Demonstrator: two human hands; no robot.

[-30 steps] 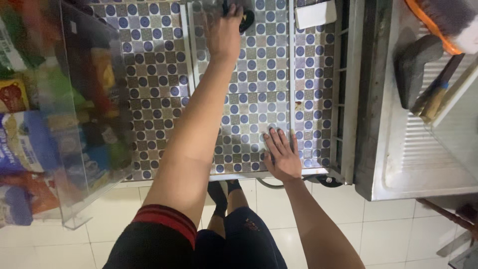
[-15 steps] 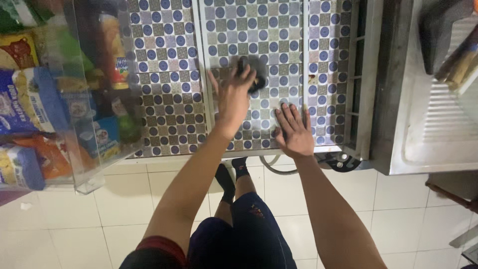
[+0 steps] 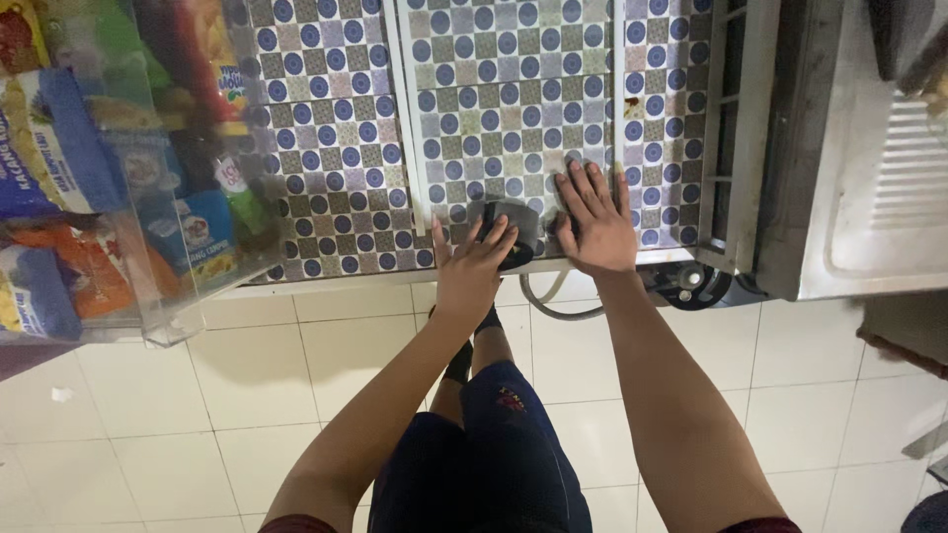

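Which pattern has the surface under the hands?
Checkered squares with blue dots on the surface, seen in the head view.

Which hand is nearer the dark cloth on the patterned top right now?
Left. The left hand lies on the dark cloth, fingers over it; the right hand rests flat beside it, just to its right.

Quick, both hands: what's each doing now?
Left hand: fingers spread over the dark cloth, pressing it.
Right hand: open, flat on the patterned top.
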